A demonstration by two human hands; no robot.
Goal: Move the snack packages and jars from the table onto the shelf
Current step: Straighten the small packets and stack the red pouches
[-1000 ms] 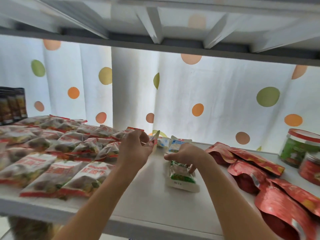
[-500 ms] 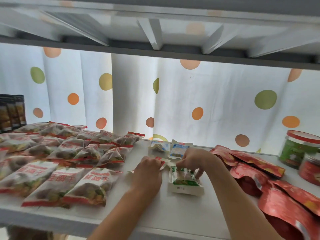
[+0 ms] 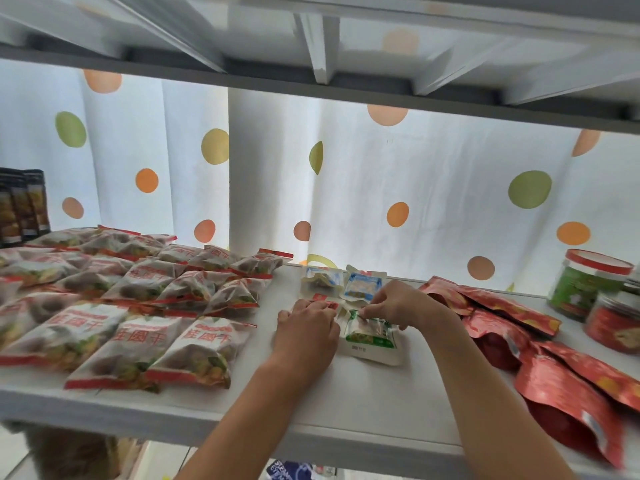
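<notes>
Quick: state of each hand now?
Left hand: on a red-edged packet, grip hidden, cannot tell.
Right hand: pinching the green packet.

Both bare forearms reach up and forward from the lower edge, converging near the middle. The left hand [image 3: 306, 329] lies palm down, back toward the camera, fingers bent at the knuckles with tips pressed downward; what they hold cannot be told. The right hand [image 3: 398, 303] is turned inward toward the left, fingers [image 3: 369, 310] curled, thumb and fingertips pinching together.
</notes>
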